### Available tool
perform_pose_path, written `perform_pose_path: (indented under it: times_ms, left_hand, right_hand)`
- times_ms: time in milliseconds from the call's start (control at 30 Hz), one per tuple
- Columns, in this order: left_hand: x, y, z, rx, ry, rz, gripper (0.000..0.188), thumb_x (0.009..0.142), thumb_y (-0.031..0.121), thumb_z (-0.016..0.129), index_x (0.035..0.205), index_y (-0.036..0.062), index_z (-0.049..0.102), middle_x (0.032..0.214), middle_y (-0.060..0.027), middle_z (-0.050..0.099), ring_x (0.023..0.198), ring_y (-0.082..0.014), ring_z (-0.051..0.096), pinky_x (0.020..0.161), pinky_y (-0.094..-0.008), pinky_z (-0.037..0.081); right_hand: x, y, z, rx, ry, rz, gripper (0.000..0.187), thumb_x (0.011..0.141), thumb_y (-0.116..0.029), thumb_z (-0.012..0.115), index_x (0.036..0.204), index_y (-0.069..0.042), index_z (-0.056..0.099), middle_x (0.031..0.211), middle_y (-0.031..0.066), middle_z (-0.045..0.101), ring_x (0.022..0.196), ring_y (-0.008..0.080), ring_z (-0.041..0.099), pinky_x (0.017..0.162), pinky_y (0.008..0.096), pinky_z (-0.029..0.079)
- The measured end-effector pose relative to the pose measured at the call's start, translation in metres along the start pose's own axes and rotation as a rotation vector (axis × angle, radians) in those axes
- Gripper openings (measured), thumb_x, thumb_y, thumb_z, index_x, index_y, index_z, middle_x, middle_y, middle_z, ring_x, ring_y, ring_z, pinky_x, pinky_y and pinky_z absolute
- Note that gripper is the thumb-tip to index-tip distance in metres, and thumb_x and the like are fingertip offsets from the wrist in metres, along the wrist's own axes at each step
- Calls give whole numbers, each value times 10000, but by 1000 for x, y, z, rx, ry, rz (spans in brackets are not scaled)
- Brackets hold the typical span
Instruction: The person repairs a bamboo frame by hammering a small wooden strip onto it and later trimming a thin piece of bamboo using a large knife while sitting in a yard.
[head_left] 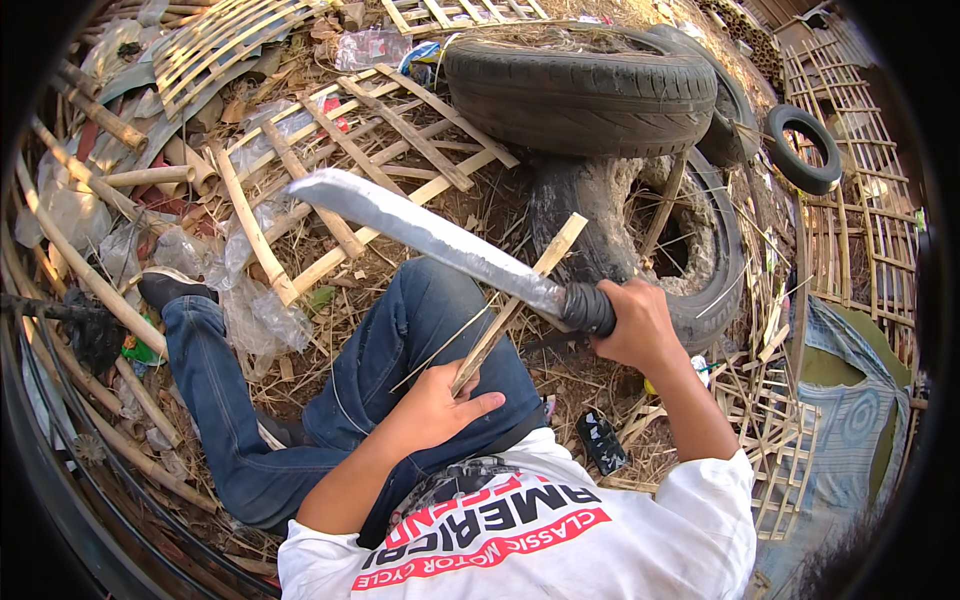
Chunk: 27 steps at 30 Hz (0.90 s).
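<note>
In my right hand [637,322] is a machete [430,232], gripped by its black wrapped handle [587,309]. Its long, worn blade points up and to the left. My left hand [430,402] is closed around the lower end of a split bamboo strip [527,292], above my bent knee in blue jeans [425,310]. The strip slants up to the right and crosses the blade close to the handle. Whether blade and strip touch there, I cannot tell. Thin bamboo slivers stick out beside the strip.
Old tires [580,95] are stacked ahead, one with a crusted inside. A bamboo lattice [370,150] lies on the littered ground at the left front, among plastic bags [260,315] and bamboo poles [90,265]. Further lattice panels [860,180] and a blue cloth [845,420] are at the right.
</note>
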<state>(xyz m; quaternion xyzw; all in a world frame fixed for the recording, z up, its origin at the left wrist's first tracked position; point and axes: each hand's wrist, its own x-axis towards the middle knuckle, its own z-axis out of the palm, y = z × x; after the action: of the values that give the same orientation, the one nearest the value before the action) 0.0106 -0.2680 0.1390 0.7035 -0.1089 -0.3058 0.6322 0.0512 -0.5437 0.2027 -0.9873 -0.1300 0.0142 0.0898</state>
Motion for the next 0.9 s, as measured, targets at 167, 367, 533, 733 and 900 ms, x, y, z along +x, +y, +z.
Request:
perform_pose_path:
  times_ms: [167,367,533,733,900]
  left_hand:
    - [-2,-13,1,1,-26,-9,424,803,200,772,687,91,380,650,54,313,605,-71,311,532,-259,312]
    - [-1,-6,-5,-50,2,-48,409,808,182,769,688,101,386,637,63,305,609,-52,307,521,-248,305]
    - [-5,-23,-11,-745,-435,-328,427,856,131,705,737,169,298,547,80,300,402,-2,254,358,-197,181]
    - [-4,-36,-21,-1020,-591,-251,449,853,130,710,777,173,269,497,90,252,361,6,204,339,-194,146]
    - [-14,-35,-6,-1005,-688,-250,452,847,125,717,829,163,267,489,83,289,361,7,217,337,-201,145]
  right_hand:
    - [4,-4,-2,125,61,66,353,527,-154,762,843,-73,625,709,175,642,722,388,639,669,461,513]
    - [10,14,5,-23,37,-58,379,481,-172,766,815,-99,602,679,130,639,702,364,617,662,447,494]
    - [-1,-9,12,24,18,-212,390,447,-186,762,766,-97,556,651,89,628,653,327,610,655,398,489]
    - [19,23,13,-27,56,-289,382,424,-166,738,753,-111,550,616,68,613,623,289,603,654,375,479]
    - [23,20,5,27,115,-451,374,435,-163,739,756,-106,556,623,80,610,615,309,601,633,387,480]
